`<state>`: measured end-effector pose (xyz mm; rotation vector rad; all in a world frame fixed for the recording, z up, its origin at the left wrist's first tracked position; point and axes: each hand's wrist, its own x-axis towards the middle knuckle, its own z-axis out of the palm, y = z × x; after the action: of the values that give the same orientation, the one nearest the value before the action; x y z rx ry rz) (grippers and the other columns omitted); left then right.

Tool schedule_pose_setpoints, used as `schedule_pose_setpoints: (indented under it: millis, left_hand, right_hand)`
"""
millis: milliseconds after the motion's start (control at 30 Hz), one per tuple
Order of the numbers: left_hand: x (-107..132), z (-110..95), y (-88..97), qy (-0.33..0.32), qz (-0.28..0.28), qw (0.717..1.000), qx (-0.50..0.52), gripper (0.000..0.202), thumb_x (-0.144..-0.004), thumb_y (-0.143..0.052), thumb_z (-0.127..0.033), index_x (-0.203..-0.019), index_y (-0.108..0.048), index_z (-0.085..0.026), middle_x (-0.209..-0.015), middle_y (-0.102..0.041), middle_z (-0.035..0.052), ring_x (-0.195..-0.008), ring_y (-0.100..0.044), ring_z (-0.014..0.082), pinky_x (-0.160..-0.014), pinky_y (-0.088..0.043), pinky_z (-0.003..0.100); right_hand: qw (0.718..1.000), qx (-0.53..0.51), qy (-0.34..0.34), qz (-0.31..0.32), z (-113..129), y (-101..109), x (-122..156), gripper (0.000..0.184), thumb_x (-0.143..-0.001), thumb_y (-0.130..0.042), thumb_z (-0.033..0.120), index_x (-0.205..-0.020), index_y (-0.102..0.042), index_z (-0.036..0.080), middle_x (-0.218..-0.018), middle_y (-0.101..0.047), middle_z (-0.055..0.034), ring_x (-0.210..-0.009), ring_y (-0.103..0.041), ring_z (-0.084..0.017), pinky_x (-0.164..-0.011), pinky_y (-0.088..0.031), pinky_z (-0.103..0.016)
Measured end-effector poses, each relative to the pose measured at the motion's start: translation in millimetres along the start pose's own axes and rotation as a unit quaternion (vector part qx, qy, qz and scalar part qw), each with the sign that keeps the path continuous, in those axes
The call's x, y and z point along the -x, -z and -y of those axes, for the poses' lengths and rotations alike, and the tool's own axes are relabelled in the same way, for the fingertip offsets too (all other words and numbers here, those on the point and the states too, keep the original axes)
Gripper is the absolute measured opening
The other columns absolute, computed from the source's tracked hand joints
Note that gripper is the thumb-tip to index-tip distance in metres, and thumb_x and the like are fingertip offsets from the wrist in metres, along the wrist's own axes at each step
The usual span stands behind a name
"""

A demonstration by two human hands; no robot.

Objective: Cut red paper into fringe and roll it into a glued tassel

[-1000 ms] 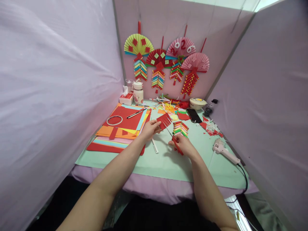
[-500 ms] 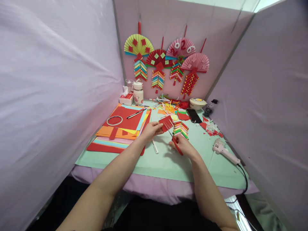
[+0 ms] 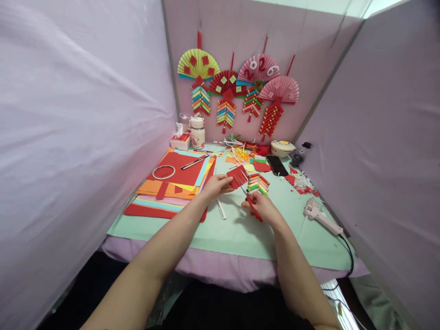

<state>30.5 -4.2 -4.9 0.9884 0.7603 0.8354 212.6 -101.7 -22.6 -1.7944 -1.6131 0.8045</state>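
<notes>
My left hand point(image 3: 213, 185) pinches a piece of red paper point(image 3: 238, 175) cut into a fringe of narrow strips, held just above the green mat point(image 3: 237, 229). My right hand point(image 3: 260, 205) is closed round red-handled scissors point(image 3: 250, 202), whose blades reach up to the lower edge of the red paper. A small stack of striped multicoloured paper pieces point(image 3: 258, 183) lies on the mat just beyond my right hand. A white stick point(image 3: 221, 208) lies under my left wrist.
A pile of coloured paper sheets point(image 3: 173, 183) with a wire ring point(image 3: 163, 172) and a pen lies to the left. A pink glue gun point(image 3: 319, 215) with its cord lies at right. Phone point(image 3: 277, 165), bowl point(image 3: 282, 147), jar point(image 3: 197, 132), scraps at back. Paper fans point(image 3: 237, 87) hang on the wall.
The red fringed paper has dropped slightly and turned a little in my left hand, and my right hand with the scissors has shifted a touch. Nothing else moved.
</notes>
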Motion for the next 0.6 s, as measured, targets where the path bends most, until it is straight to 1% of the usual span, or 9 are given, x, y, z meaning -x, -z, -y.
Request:
schedule_pose_setpoints:
  millis: [167,333,433,600]
  left_hand:
    - [-2,1,2.2,-0.005,0.013,1.000,-0.003,0.022,-0.072,-0.075,-0.028,-0.079,-0.063,-0.011,-0.079,-0.071,0.0076,-0.068,-0.067,0.0132,-0.069,-0.055,0.026]
    - [-2,4,3.2,0.008,0.039,0.999,-0.009,0.019,-0.073,-0.074,-0.026,-0.075,-0.062,-0.011,-0.073,-0.069,0.0045,-0.064,-0.065,0.0103,-0.066,-0.055,0.021]
    - [-1,3,3.1,0.011,0.049,0.999,-0.008,0.018,-0.074,-0.074,-0.025,-0.076,-0.063,-0.011,-0.073,-0.068,0.0044,-0.066,-0.066,0.0104,-0.067,-0.055,0.021]
    - [-1,2,2.8,0.018,0.043,0.999,-0.005,0.018,-0.075,-0.074,-0.024,-0.078,-0.062,-0.011,-0.073,-0.069,0.0047,-0.065,-0.066,0.0112,-0.069,-0.055,0.023]
  right_hand:
    - [1.000,-0.018,0.012,0.005,-4,-3,-1,0.032,-0.073,-0.062,0.049,-0.073,-0.048,0.020,-0.064,-0.061,0.0011,-0.057,-0.053,-0.013,-0.049,-0.034,-0.022]
    - [0.999,-0.023,0.019,0.015,-6,-4,0,0.029,-0.075,-0.060,0.046,-0.073,-0.046,0.021,-0.061,-0.058,0.0027,-0.053,-0.050,-0.012,-0.048,-0.033,-0.022]
    - [1.000,-0.024,0.004,0.016,-3,-2,1,0.028,-0.075,-0.060,0.046,-0.075,-0.047,0.021,-0.060,-0.061,0.0022,-0.054,-0.053,-0.013,-0.048,-0.034,-0.022]
    - [0.999,-0.025,-0.015,0.013,4,1,3,0.030,-0.073,-0.062,0.048,-0.072,-0.047,0.021,-0.058,-0.062,0.0014,-0.052,-0.056,-0.014,-0.048,-0.037,-0.023]
